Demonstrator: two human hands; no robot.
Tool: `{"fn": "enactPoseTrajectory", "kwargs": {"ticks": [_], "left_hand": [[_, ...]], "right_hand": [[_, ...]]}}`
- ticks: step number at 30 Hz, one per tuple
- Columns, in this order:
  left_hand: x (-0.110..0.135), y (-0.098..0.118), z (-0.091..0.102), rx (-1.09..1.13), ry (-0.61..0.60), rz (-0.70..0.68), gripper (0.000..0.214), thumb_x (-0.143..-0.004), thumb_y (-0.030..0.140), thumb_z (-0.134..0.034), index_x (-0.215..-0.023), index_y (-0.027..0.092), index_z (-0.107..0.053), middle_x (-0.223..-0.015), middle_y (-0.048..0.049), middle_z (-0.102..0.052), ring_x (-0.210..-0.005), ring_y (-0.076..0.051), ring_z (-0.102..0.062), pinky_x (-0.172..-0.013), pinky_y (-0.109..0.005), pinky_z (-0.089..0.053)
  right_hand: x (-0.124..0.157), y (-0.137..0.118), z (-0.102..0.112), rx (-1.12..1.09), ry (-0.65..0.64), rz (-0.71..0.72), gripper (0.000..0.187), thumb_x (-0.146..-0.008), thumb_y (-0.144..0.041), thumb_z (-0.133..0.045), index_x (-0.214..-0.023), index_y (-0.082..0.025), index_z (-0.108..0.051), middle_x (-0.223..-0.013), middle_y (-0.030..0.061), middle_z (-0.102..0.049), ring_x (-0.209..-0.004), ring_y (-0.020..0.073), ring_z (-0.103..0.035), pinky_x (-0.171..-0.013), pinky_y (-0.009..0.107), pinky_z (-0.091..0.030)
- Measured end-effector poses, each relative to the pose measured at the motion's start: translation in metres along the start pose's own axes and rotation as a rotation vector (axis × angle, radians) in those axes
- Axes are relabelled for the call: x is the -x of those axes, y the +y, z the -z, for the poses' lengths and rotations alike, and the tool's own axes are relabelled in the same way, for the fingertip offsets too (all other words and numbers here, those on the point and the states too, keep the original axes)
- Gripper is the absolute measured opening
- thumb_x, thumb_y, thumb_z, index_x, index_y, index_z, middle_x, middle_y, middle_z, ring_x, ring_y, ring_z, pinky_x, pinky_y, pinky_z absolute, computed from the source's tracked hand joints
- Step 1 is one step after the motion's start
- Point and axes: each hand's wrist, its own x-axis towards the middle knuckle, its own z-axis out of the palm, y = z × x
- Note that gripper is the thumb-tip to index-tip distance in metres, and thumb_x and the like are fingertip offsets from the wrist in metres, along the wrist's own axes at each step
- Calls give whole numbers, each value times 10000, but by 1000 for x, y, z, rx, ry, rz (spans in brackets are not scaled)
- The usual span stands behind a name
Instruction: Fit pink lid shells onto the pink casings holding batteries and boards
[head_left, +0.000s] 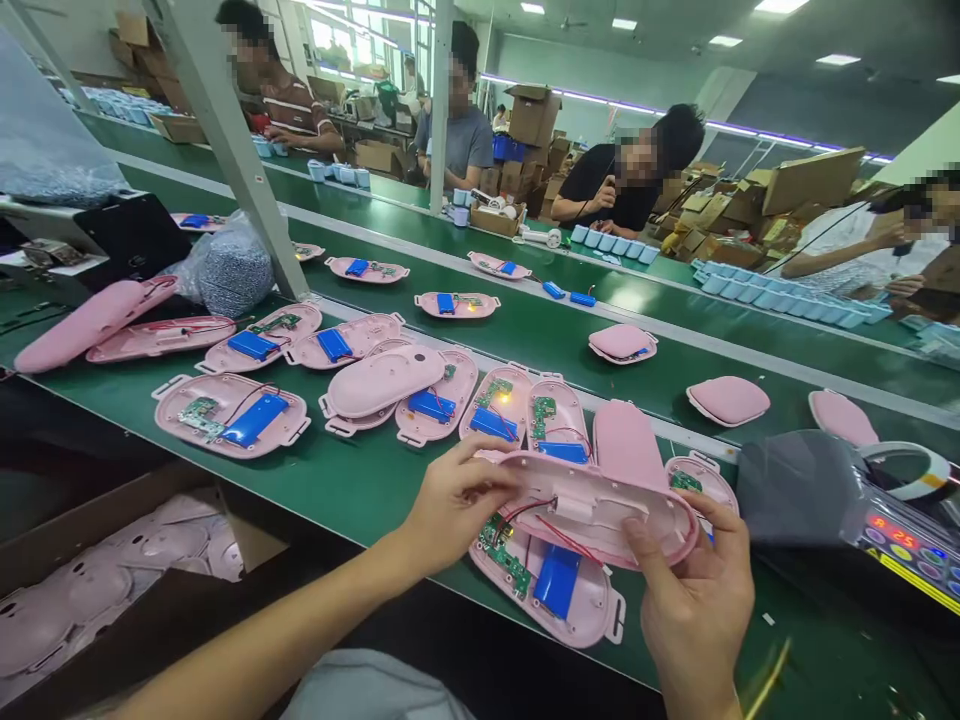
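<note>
At lower centre, the left hand [457, 505] and right hand [694, 590] grip opposite ends of an oval pink plastic shell [592, 505], held just above an open pink casing [596, 610] containing a blue battery [557, 580] and green circuit board [504, 558]. Further pink casings [231, 415] line the green assembly belt [360, 490].

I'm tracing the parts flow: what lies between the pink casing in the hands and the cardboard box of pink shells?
The head view shows the left hand gripping the casing, its forearm, and green belt.
</note>
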Motion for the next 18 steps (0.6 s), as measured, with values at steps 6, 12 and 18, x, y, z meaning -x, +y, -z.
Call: {"fn": "enactPoseTrajectory", "kwargs": {"ticks": [6,12,18], "left_hand": [[-9,-3,6,423,-146,538,300,-872,323,-690,-1115,181,-583,-833,-7,-666,-689,-132,-655,-632,-230,-537],[-7,2,12,35,-321,490,363,-928,501,-532,-915,154,-639,-701,6,-626,-618,-134,-534,-557,-209,-419],[-9,-18,20,-372,-249,465,490,-887,683,-451,-864,232,-642,-656,53,-660,-615,-145,-587,-595,-198,-463]], "right_hand": [[-12,0,-20,-33,-34,142,462,-722,-299,-829,-1078,-174,-563,-1021,38,-584,-907,147,-615,-790,243,-518],[-2,-8,5,53,27,16,515,-757,-372,-794,-1178,-177,-571,-1124,85,-617,-1042,198,-620,-823,274,-541],[-9,25,117,-52,537,-457,633,-633,-692,-726,-910,-141,-581,-780,53,-618,-661,191,-609,-563,323,-553]]}}
